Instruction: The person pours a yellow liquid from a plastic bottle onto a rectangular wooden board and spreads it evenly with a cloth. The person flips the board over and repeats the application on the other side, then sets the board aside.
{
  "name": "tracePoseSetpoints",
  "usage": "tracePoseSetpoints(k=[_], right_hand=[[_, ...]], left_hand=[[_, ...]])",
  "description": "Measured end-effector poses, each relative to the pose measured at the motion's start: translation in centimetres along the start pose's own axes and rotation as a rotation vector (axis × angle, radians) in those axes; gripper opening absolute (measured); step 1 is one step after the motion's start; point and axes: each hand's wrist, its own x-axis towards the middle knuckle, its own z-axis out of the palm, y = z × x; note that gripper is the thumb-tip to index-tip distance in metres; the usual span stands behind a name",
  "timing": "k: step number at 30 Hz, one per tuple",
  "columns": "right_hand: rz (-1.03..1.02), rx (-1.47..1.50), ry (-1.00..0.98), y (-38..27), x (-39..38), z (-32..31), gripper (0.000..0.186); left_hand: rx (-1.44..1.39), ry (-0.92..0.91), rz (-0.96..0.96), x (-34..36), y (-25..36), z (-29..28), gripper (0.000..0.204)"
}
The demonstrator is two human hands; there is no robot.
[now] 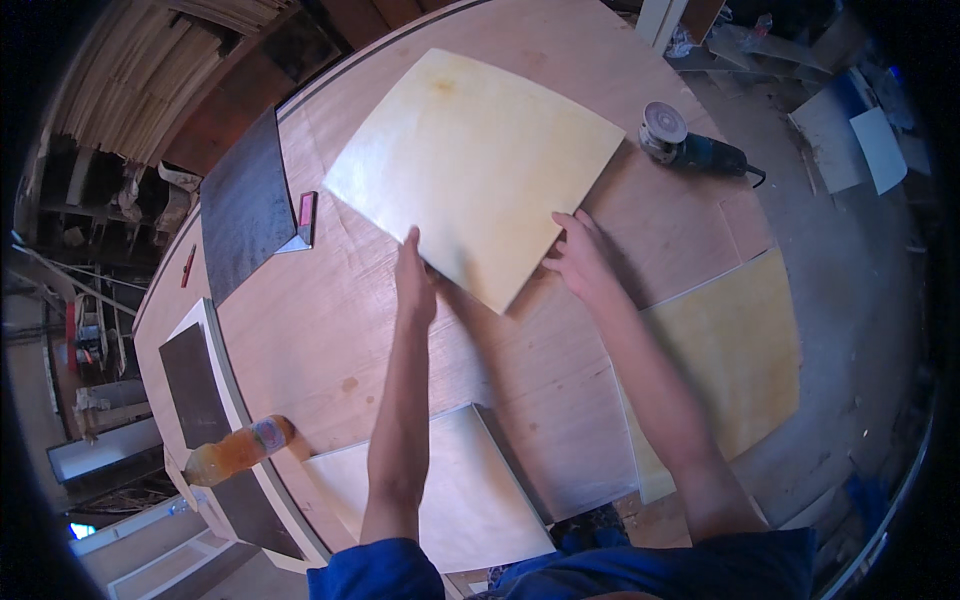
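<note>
well, i see the left grip and right grip both holding the pale yellow, square flat board edgewise; grasping looks done, release not yet.

The flat, pale-yellow panel, faintly stained, extended beyond the left hand and right hand. Its near corner pointed between them.
</note>
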Motion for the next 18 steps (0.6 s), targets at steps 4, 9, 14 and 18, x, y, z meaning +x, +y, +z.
tracePoseSetpoints(k=[4,9,14,18], right_hand=[[-0.011,0.151,0.079,0.0,4.2,2.0,0.057],[0.016,0.184,-0.057,-1.5,5.5,6.0,0.069],[0.060,0.194,-0.179,-3.3,7.9,3.7,0.084],[-0.302,-0.340,0.006,-0.1,7.3,3.3,0.084]], left_hand=[[0.120,-0.024,0.096,5.4,4.5,4.3,0.061],[0.252,-0.031,0.299,15.0,7.6,4.4,0.081],[0.282,-0.233,0.170,16.3,10.2,11.8,0.088],[0.236,-0.246,0.185,18.7,9.8,14.8,0.094]])
